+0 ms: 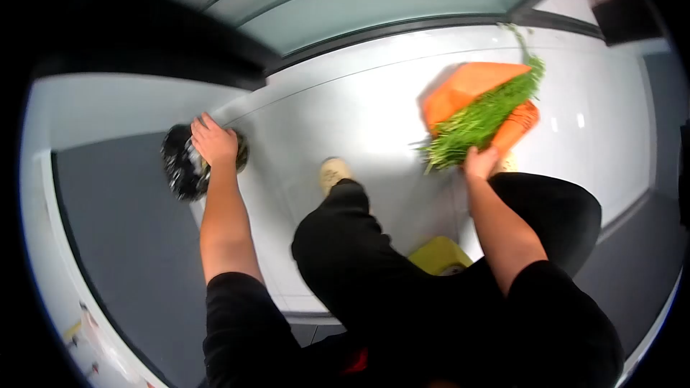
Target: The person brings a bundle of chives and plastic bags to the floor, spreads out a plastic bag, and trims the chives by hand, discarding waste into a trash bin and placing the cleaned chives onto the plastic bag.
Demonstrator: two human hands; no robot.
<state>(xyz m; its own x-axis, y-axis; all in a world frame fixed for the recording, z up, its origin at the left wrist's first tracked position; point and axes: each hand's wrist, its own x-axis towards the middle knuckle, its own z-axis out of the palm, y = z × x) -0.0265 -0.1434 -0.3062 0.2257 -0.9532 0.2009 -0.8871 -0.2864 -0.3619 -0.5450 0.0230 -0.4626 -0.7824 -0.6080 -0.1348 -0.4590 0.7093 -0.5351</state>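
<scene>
My left hand is spread over a small bin lined with a black plastic bag, its fingers stretched out and covering part of the opening. What lies inside the bin is mostly hidden. On the right, my right hand is closed at the lower edge of an orange wrapper. A bunch of long, thin green stalks lies across the wrapper, and a few strands trail from its far end. The wrapper's exact material is unclear, and some of my right fingers are hidden behind it.
Glossy pale floor tiles stretch between my hands. Frosted glass panels with a dark frame stand ahead. A yellow-green stool or box is under me. My beige shoe stands in the middle, and a grey mat or panel lies left.
</scene>
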